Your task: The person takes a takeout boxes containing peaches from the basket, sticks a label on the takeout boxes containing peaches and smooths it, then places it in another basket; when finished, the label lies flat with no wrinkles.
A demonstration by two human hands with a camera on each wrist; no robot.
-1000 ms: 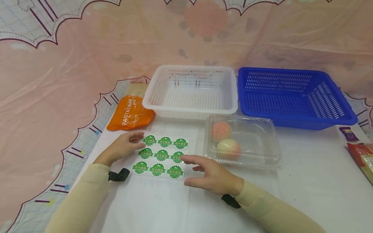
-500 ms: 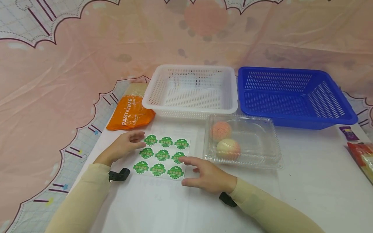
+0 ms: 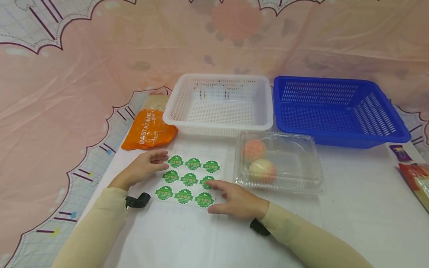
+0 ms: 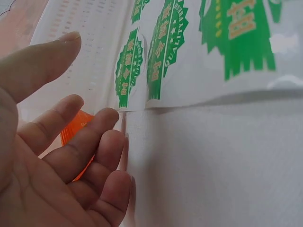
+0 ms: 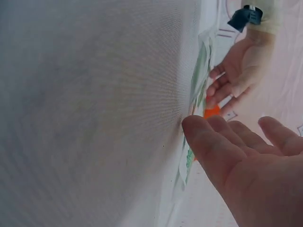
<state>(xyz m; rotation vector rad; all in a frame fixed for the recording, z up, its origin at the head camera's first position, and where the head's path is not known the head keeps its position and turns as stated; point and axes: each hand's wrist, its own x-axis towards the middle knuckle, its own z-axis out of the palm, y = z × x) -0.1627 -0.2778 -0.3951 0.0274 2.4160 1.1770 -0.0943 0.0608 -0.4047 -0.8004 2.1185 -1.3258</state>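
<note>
A white sticker sheet (image 3: pixel 189 180) with several round green stickers lies flat on the white table. My left hand (image 3: pixel 157 162) rests at its left edge, fingers relaxed and their tips touching the sheet's upper left corner. The left wrist view shows those fingertips (image 4: pixel 106 118) against the sheet (image 4: pixel 199 52). My right hand (image 3: pixel 225 195) lies at the sheet's right side, palm down, its index finger (image 3: pixel 214 183) touching the edge by the middle-row sticker. Neither hand grips anything. In the right wrist view my right hand (image 5: pixel 236 161) hovers low, near the sheet's edge (image 5: pixel 201 71).
A shut clear clamshell box (image 3: pixel 295 167) holding two peach-like fruits stands right of the sheet. Behind are a white basket (image 3: pixel 218 128) and a blue basket (image 3: pixel 335 136). An orange packet (image 3: pixel 149 130) lies at back left, other packets (image 3: pixel 415 178) at the right edge.
My right hand has drawn a little to the left, so its index finger now meets the sheet's right edge. The sheet has shifted slightly to the right. My left hand has stayed put.
</note>
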